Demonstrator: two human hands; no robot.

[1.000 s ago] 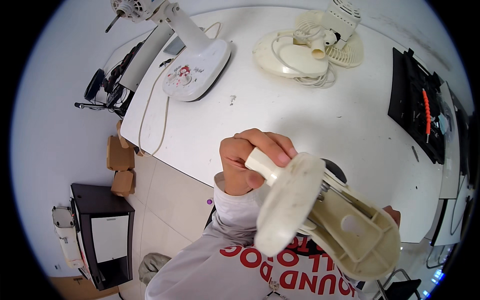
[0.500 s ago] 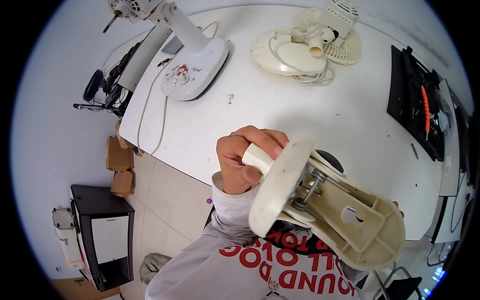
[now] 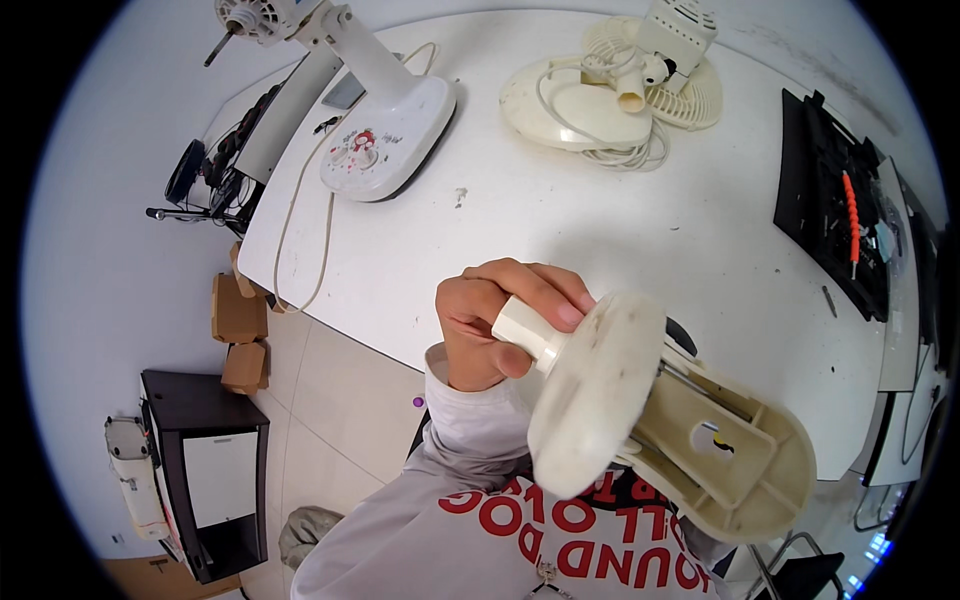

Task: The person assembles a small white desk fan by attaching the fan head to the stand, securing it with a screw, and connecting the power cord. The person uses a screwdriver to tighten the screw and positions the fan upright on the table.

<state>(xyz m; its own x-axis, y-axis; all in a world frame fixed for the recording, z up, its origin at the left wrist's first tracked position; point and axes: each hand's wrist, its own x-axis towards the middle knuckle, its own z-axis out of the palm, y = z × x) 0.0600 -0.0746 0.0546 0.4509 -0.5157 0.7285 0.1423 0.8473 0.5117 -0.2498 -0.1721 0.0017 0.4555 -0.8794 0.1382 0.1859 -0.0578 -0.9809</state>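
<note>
My left hand (image 3: pixel 500 315) is closed around the short, ribless stub at one end of a large cream plastic spring clip (image 3: pixel 740 450). The clip is lifted over the near edge of the table, close to my chest. Its rounded, scuffed jaw plate (image 3: pixel 597 395) faces up beside my fingers and covers most of the spring inside. A metal rod and a hole show in the longer ribbed jaw behind. My right hand does not show; the clip hides the area on its far right side.
On the white table (image 3: pixel 480 230) stand a white fan base (image 3: pixel 400 130) with a trailing cord and a cream fan (image 3: pixel 575 110) with coiled cable. At right lies a black tool case (image 3: pixel 835 200) with an orange-handled tool (image 3: pixel 851 215). Cardboard boxes (image 3: pixel 240 308) sit at left.
My left hand has turned the clip and shifted it slightly right. The rounded jaw plate now covers the springs that showed before. A bit of skin at the clip's right edge is gone from sight.
</note>
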